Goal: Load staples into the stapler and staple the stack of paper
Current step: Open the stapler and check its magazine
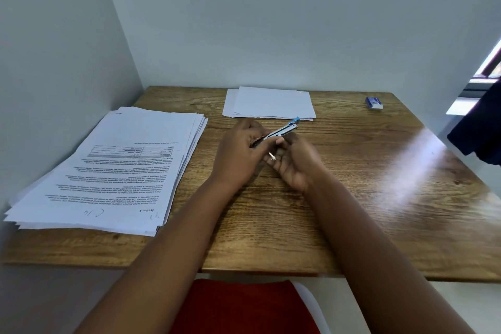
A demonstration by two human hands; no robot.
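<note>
My left hand grips the rear end of a small metal stapler with a blue tip, held just above the middle of the wooden table; its front points up and to the right. My right hand lies palm up right beside it, thumb against the stapler's body, and a short silver strip of staples rests on its fingers. A thick stack of printed paper lies on the table to the left. A thinner stack of blank white sheets lies at the back, just beyond the stapler.
A small blue and white staple box sits at the table's back right. Walls close in at the left and behind. A dark cloth hangs at the right edge. A red chair seat shows below the table's front edge.
</note>
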